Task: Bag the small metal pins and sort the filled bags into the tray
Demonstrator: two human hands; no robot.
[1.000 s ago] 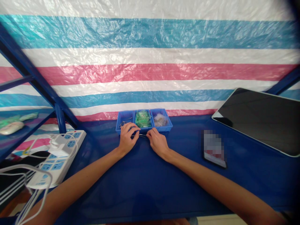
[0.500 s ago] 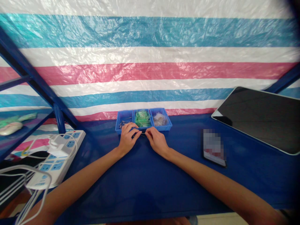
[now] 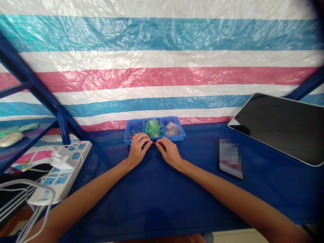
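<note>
My left hand (image 3: 138, 149) and my right hand (image 3: 169, 151) rest on the blue table top (image 3: 157, 195), fingertips meeting just in front of a blue three-compartment tray (image 3: 155, 129). Both hands pinch a thin metal pin (image 3: 153, 144) between them. The tray's left compartment holds several small dark metal pins (image 3: 132, 133), the middle one green pieces (image 3: 153, 127), the right one clear pieces (image 3: 172, 128).
A phone (image 3: 231, 159) lies to the right of my right arm, and a large dark tablet (image 3: 280, 127) leans at the far right. A white power strip (image 3: 62, 168) with cables sits at the left. A striped tarp (image 3: 162, 67) backs the table.
The hands have stayed together in front of the tray. The fingertips have closed in slightly on the thin pin.
</note>
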